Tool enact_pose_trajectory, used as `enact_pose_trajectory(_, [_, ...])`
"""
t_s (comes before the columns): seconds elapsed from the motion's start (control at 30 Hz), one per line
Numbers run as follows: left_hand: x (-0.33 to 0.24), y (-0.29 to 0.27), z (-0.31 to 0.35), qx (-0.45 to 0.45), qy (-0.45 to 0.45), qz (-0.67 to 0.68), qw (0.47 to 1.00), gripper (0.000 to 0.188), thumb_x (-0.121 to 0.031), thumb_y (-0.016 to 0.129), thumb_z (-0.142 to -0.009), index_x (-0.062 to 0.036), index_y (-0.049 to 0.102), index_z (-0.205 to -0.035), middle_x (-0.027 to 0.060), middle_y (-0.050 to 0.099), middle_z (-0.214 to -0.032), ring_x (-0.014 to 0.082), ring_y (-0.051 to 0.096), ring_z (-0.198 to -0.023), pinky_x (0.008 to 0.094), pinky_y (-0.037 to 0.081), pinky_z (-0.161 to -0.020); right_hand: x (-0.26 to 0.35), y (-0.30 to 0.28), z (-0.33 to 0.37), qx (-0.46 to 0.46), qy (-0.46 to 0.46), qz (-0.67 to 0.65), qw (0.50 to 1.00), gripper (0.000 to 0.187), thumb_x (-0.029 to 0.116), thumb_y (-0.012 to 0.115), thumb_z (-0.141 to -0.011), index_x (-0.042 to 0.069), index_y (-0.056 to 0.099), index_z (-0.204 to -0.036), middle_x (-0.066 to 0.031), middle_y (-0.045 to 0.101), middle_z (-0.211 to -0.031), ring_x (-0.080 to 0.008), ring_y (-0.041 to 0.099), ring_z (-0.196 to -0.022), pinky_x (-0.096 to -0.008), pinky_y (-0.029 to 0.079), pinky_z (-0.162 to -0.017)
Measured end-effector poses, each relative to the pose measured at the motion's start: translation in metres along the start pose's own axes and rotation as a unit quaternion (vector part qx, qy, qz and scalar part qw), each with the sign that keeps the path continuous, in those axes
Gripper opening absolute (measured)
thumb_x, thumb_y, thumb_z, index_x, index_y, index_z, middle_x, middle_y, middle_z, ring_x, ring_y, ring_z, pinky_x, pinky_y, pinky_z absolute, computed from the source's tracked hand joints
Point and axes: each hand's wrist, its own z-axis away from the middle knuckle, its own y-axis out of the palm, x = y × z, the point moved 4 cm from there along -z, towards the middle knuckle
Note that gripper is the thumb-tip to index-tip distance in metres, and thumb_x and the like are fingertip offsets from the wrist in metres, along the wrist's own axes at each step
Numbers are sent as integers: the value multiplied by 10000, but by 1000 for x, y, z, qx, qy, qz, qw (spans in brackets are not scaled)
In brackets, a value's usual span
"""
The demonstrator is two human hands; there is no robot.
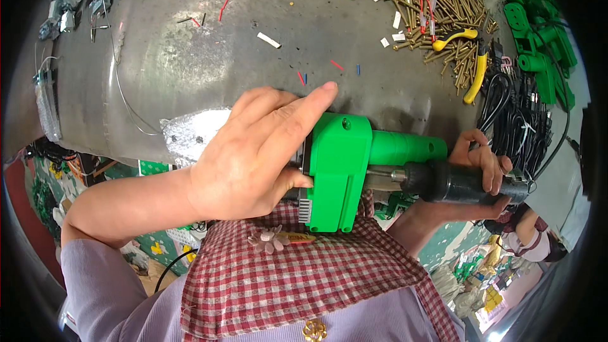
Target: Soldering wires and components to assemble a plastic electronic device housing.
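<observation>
A green plastic power-tool housing (335, 180), with a cylindrical green handle (408, 145) pointing right, is held at the table's near edge in front of my apron. My left hand (250, 145) grips its left side, thumb below and fingers over the top. Closed round a black electric screwdriver (437, 180), my right hand (486, 163) holds it level. The metal bit (380, 174) points left and meets the housing's right side; its tip is hidden. A shiny silvery piece with small holes (190, 134) lies left of my left hand; whether it joins the housing I cannot tell.
A grey metal tabletop (190, 44) carries a heap of brass-coloured screws (443, 12), yellow-handled pliers (476, 76) and bundled black cables (516, 120) on the right. Green housings (538, 50) are piled beyond. Silvery parts (69, 0) lie far left; another person (525, 234) sits lower right.
</observation>
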Motion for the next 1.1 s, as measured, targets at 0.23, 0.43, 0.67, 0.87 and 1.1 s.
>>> enact_pose_trajectory(0.23, [-1, 1, -1, 5, -3, 1, 1000, 1067, -97, 815, -517, 76, 262, -1414, 172, 581, -1193, 364, 540, -996, 448, 410, -893, 3, -3, 1, -9, -8, 28, 1000, 301, 254, 599, -826, 31, 548, -1022, 70, 506, -643, -46, 490, -630, -387, 259, -1053])
enact_pose_trajectory(0.43, [3, 2, 2, 7, 1, -2, 1000, 1040, -105, 810, -536, 75, 269, -1406, 170, 576, -1195, 365, 537, -984, 449, 410, -890, 2, -1, 2, 21, -6, 10, 1000, 324, 270, 606, -817, 43, 545, -1041, 74, 508, -654, -50, 491, -635, -380, 256, -1054])
enact_pose_trajectory(0.67, [-5, -7, -8, 88, -22, -48, 995, 865, -209, 791, -604, -12, 411, -1356, 149, 538, -1228, 360, 511, -1048, 444, 407, -919, 16, -3, 0, -74, -29, 94, 992, 464, 454, 582, -862, 66, 544, -1115, 19, 474, -714, -109, 474, -669, -329, 425, -855])
enact_pose_trajectory(0.87, [-56, -16, -52, 102, 11, -37, 994, 796, -162, 808, -630, -51, 458, -1337, 183, 434, -1354, 385, 436, -1218, 452, 381, -1024, 116, 30, -129, -59, 74, 559, 824, 479, 490, 530, -927, 11, 518, -918, -90, 562, -678, -188, 547, -519, -306, 455, -474])
enact_pose_trajectory(1.1, [-79, 75, -104, 151, 84, -250, 953, 713, -103, 612, -759, -72, 337, -1416, 137, 519, -1059, 288, 605, -866, 370, 537, -702, 116, 35, -181, 243, -105, 958, 111, 627, 132, 688, -740, 129, 463, -1325, -196, 576, -1183, -355, 527, -1133, -425, 424, -974])
